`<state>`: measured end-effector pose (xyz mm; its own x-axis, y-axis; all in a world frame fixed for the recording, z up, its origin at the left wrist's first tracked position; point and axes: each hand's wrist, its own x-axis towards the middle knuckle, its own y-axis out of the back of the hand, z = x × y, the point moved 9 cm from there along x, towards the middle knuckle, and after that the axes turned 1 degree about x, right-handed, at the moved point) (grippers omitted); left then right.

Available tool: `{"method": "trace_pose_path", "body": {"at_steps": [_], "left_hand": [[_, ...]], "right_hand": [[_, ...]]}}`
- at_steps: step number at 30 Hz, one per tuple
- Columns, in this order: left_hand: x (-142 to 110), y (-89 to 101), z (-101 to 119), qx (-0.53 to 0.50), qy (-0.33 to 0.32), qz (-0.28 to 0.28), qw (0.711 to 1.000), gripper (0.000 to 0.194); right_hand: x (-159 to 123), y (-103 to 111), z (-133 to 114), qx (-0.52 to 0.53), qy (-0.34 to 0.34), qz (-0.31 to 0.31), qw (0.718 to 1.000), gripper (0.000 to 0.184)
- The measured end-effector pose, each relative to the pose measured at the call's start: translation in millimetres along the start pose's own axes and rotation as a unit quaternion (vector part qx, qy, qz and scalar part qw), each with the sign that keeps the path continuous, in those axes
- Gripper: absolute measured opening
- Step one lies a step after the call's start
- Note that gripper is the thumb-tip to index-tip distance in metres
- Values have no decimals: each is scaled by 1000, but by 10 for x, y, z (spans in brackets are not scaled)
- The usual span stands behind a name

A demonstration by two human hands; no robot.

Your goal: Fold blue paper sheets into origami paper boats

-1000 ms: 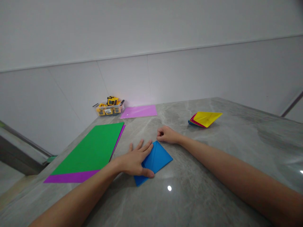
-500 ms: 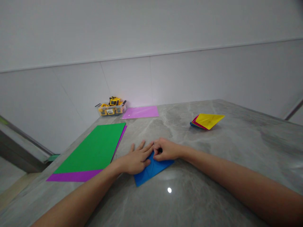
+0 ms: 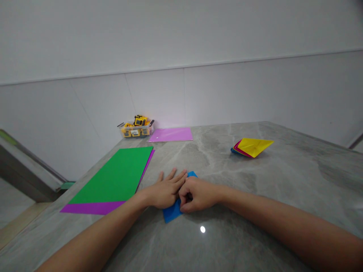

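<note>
A folded blue paper lies on the grey marble table in front of me. My left hand rests flat on its left part, fingers stretched out. My right hand is curled into a loose fist and presses down on the right part of the blue paper, covering most of it. Only a lower corner and a small top tip of the paper show.
A green sheet lies over a purple sheet at the left. Farther back are a pink sheet and a clear box with a yellow toy vehicle. Folded yellow, red and blue papers sit at the right.
My right hand came from beyond the blue paper's far corner toward me and now presses on the paper beside my left hand. My left hand stayed flat on it.
</note>
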<state>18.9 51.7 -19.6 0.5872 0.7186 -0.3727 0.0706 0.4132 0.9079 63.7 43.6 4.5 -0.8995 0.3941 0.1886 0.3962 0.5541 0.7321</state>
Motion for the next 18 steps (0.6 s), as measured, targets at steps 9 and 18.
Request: {"method": "trace_pose_path", "body": {"at_steps": [9,18], "left_hand": [[-28,24,32,3,10,-8,1000,82],[-35,13,47,5,8,-16,1000,78]], "right_hand": [[0,-5,-17,3,6,6,1000,10],[0,98,131,9,-39,11,999,13]]}}
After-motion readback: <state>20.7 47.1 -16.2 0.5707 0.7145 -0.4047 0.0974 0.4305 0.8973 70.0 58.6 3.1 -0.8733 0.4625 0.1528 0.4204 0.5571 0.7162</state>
